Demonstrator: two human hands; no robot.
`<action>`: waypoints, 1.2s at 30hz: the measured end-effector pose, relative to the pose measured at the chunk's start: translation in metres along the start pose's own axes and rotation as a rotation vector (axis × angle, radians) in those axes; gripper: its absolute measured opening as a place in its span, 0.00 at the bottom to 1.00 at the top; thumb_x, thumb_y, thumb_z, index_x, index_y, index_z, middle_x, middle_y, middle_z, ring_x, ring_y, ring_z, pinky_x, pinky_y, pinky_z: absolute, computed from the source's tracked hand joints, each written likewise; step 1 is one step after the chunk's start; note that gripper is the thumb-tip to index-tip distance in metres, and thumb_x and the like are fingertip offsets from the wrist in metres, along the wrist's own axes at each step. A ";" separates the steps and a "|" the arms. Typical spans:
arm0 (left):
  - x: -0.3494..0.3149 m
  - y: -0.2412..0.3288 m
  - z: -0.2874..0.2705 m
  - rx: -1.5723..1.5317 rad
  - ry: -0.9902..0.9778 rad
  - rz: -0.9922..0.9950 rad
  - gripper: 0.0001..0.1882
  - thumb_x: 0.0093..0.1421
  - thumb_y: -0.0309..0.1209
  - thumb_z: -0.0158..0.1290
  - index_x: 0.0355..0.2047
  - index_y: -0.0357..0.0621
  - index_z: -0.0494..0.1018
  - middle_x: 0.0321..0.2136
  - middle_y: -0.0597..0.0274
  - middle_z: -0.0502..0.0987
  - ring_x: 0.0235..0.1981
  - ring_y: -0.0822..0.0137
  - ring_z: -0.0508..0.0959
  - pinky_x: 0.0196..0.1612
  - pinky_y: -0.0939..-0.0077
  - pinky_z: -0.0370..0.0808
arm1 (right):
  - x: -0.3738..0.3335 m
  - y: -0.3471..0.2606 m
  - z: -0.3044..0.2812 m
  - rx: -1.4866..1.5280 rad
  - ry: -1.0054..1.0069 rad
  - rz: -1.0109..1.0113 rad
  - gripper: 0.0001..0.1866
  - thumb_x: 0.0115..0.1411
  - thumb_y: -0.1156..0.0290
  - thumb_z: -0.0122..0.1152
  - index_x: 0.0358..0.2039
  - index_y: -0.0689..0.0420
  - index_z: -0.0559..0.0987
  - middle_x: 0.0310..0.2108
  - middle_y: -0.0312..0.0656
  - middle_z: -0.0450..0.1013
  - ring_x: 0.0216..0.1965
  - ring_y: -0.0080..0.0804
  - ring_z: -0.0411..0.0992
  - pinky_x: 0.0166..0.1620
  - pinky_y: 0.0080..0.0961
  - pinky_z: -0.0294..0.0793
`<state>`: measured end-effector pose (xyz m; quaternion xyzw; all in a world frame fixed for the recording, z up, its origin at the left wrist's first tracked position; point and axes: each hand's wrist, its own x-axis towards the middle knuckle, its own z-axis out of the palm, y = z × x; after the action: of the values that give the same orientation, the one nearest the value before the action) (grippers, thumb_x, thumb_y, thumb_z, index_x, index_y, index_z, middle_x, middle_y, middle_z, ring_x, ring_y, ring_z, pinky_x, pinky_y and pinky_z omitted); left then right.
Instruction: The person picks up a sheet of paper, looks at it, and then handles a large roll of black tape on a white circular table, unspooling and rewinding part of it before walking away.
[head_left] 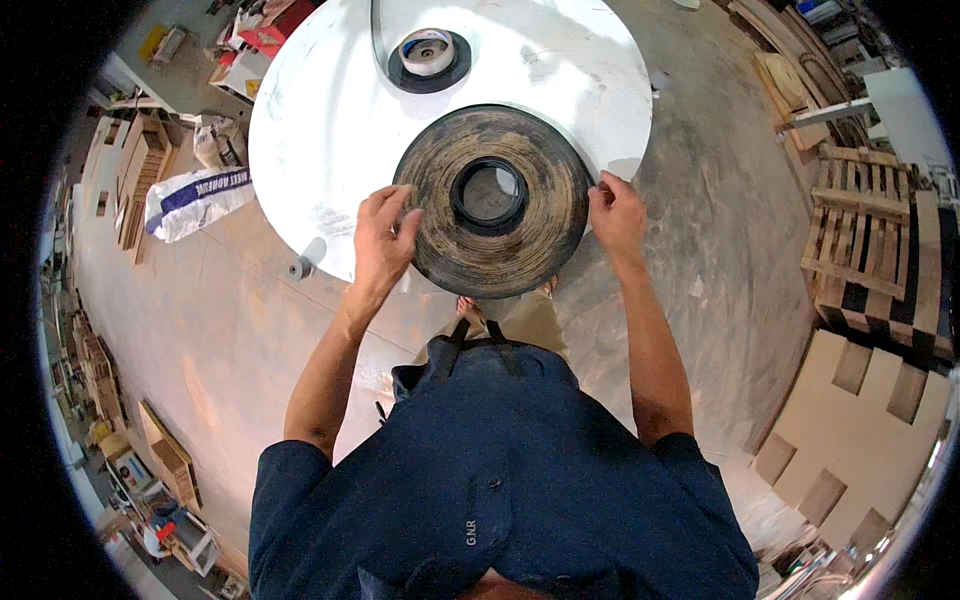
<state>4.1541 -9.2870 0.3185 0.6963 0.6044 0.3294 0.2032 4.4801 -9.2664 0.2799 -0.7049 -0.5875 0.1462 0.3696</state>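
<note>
A large, flat roll of edge banding, dark with brown streaks on its face, lies at the near side of a round white table. Its near part reaches past the table's edge. At its left rim, my left hand has curved fingers and a thumb against the roll. My right hand closes its thumb and fingertips at the right rim. The roll's open centre has a dark inner ring. What the fingertips do under the rim is hidden.
Farther back on the table, a smaller white roll rests on a dark disc, with a thin strip beside it. A white and blue sack lies left of the table. Wooden pallets and cardboard stand at the right.
</note>
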 end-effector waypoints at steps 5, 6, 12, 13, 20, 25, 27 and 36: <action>0.007 0.035 0.021 0.121 -0.100 0.397 0.19 0.51 0.27 0.60 0.45 0.43 0.74 0.47 0.54 0.72 0.48 0.52 0.71 0.49 0.61 0.70 | 0.005 0.003 -0.005 -0.015 -0.119 -0.020 0.15 0.54 0.69 0.61 0.42 0.60 0.78 0.37 0.50 0.75 0.35 0.44 0.76 0.40 0.35 0.74; 0.010 0.040 0.025 0.164 -0.127 0.467 0.19 0.50 0.27 0.60 0.44 0.44 0.74 0.47 0.55 0.72 0.48 0.51 0.71 0.49 0.59 0.70 | 0.007 0.009 -0.004 -0.028 -0.119 -0.052 0.15 0.54 0.69 0.61 0.41 0.60 0.79 0.37 0.50 0.75 0.35 0.44 0.76 0.40 0.34 0.74; 0.021 0.063 0.041 0.235 -0.146 0.535 0.11 0.52 0.29 0.58 0.37 0.47 0.76 0.34 0.61 0.74 0.39 0.57 0.72 0.41 0.61 0.67 | 0.008 0.021 -0.004 0.130 -0.109 0.032 0.13 0.53 0.68 0.61 0.39 0.60 0.80 0.36 0.50 0.76 0.34 0.43 0.76 0.39 0.30 0.74; 0.022 0.063 0.043 0.261 -0.194 0.518 0.10 0.52 0.29 0.58 0.36 0.46 0.77 0.33 0.61 0.74 0.38 0.57 0.72 0.40 0.62 0.67 | 0.008 0.024 -0.003 0.130 -0.108 0.018 0.14 0.53 0.68 0.62 0.39 0.60 0.80 0.36 0.50 0.76 0.34 0.42 0.76 0.39 0.30 0.74; 0.027 0.075 0.054 0.377 -0.371 0.260 0.08 0.54 0.33 0.56 0.33 0.45 0.78 0.27 0.59 0.76 0.32 0.57 0.73 0.37 0.63 0.67 | 0.014 0.020 -0.006 0.161 -0.304 0.096 0.16 0.51 0.66 0.63 0.40 0.59 0.79 0.33 0.48 0.77 0.33 0.40 0.76 0.39 0.31 0.74; 0.043 0.084 0.065 0.273 -0.467 0.047 0.09 0.53 0.34 0.55 0.31 0.45 0.80 0.26 0.55 0.79 0.31 0.55 0.77 0.37 0.63 0.71 | 0.028 0.027 -0.013 0.106 -0.363 -0.078 0.22 0.53 0.67 0.63 0.48 0.61 0.75 0.30 0.47 0.78 0.30 0.33 0.77 0.35 0.26 0.73; 0.048 0.088 0.063 0.197 -0.483 -0.083 0.09 0.52 0.34 0.55 0.31 0.46 0.80 0.26 0.55 0.79 0.31 0.55 0.79 0.37 0.63 0.73 | 0.036 0.022 -0.018 0.035 -0.418 -0.164 0.23 0.53 0.66 0.62 0.50 0.60 0.74 0.30 0.48 0.78 0.31 0.35 0.77 0.36 0.28 0.74; 0.036 0.084 0.042 0.073 -0.466 -0.396 0.15 0.53 0.36 0.58 0.39 0.43 0.79 0.36 0.56 0.80 0.40 0.64 0.78 0.44 0.68 0.72 | 0.077 0.005 -0.034 0.189 -0.844 -0.174 0.19 0.58 0.66 0.58 0.49 0.61 0.74 0.33 0.49 0.76 0.35 0.36 0.75 0.40 0.32 0.74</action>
<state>4.2451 -9.2625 0.3540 0.6287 0.6769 0.0929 0.3714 4.5259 -9.2066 0.3172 -0.4944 -0.7281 0.4429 0.1709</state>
